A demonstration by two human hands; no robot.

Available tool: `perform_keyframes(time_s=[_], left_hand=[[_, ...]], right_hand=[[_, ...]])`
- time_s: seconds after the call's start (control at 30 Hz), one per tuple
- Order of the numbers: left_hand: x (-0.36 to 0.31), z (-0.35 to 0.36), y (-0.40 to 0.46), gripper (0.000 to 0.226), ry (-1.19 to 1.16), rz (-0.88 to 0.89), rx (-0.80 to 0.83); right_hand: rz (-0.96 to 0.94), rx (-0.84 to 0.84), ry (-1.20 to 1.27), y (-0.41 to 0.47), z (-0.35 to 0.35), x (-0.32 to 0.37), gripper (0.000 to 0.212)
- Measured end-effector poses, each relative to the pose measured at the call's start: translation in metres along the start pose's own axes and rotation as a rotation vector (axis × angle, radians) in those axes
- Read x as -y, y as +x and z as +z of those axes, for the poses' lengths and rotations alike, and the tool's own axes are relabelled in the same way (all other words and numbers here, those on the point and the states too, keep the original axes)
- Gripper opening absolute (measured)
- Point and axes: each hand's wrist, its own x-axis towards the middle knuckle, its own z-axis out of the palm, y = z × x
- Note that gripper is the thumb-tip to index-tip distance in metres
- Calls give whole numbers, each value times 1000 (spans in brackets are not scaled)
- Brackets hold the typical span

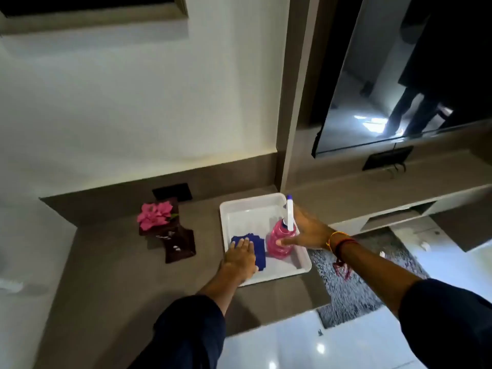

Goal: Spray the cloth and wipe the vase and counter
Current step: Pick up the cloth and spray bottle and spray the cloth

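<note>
A white tray (247,206) sits on the brown counter (111,262). Inside it lies a folded blue cloth (259,247), and my left hand (239,258) rests flat on the cloth's left part, fingers spread on it. Beside the cloth stands a pink spray bottle (279,242) with a white nozzle and blue tip. My right hand (308,231) wraps the bottle from the right, thumb across its front. To the left of the tray stands a dark brown vase (175,241) holding pink flowers (154,215).
A black socket plate (172,191) sits on the wall behind the vase. A large dark TV (399,75) hangs at the right above a shelf. The counter ends right of the tray, above a grey rug (354,283) and glossy white floor.
</note>
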Motion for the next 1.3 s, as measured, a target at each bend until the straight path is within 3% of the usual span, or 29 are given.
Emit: perform_keyframes(time_s=[0.3, 0.57, 0.63, 0.8, 0.97, 1.1, 1.23, 1.3], left_hand=[[-14, 36, 25, 86, 135, -83, -42], [-4, 44, 34, 58, 337, 14, -93], [-2, 39, 33, 56, 283, -2, -133], [15, 9, -1, 77, 79, -41, -261], [52, -19, -67, 72, 127, -65, -407], [82, -9, -121, 70, 142, -179, -363], [118, 27, -172, 55, 116, -291, -287], [130, 38, -190, 52, 61, -343, -227]], right_hand=[[-34, -375, 352, 33, 49, -23, 79], [-56, -594, 343, 46, 67, -20, 51], [-69, -578, 304, 49, 64, -13, 44], [-142, -599, 179, 48, 54, 34, 34], [-225, -588, 142, 30, 57, 118, 31], [-182, -546, 167, 18, 101, 161, 17], [-62, -333, 156, 2, 180, 189, 8], [-9, -259, 158, -3, 209, 197, 14]])
